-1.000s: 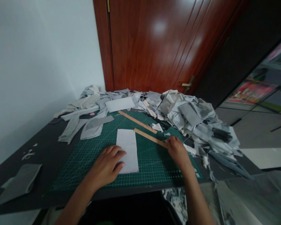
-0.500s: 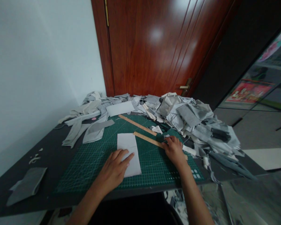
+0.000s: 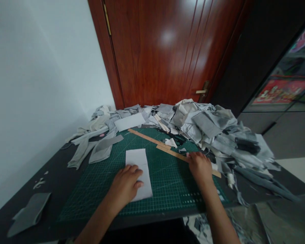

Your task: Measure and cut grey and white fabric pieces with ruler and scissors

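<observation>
A white rectangular piece (image 3: 138, 156), cloth or paper, lies on the green cutting mat (image 3: 167, 189). My left hand (image 3: 128, 181) rests on it with fingers stretched out, pressing rather than gripping. To the right, my right hand (image 3: 199, 166) has its fingers closed on a wooden ruler (image 3: 174, 153), whose right end shows past the hand. A second wooden ruler (image 3: 144, 136) lies slanted behind, close to the far end of the held one. Black-handled scissors (image 3: 178, 138) and a small white scrap (image 3: 170, 143) sit beyond the rulers.
Heaped grey and white cloth pieces (image 3: 208, 123) line the back and right of the dark table (image 3: 22, 189). Strips of cloth (image 3: 101, 150) lie at the left. A folded grey cloth (image 3: 32, 211) is near the left front edge. A wooden door (image 3: 157, 54) stands behind.
My right hand has moved the ruler to the right, away from the white piece. My left hand stays on the piece, its fingers drawn in slightly. The view has shifted a little.
</observation>
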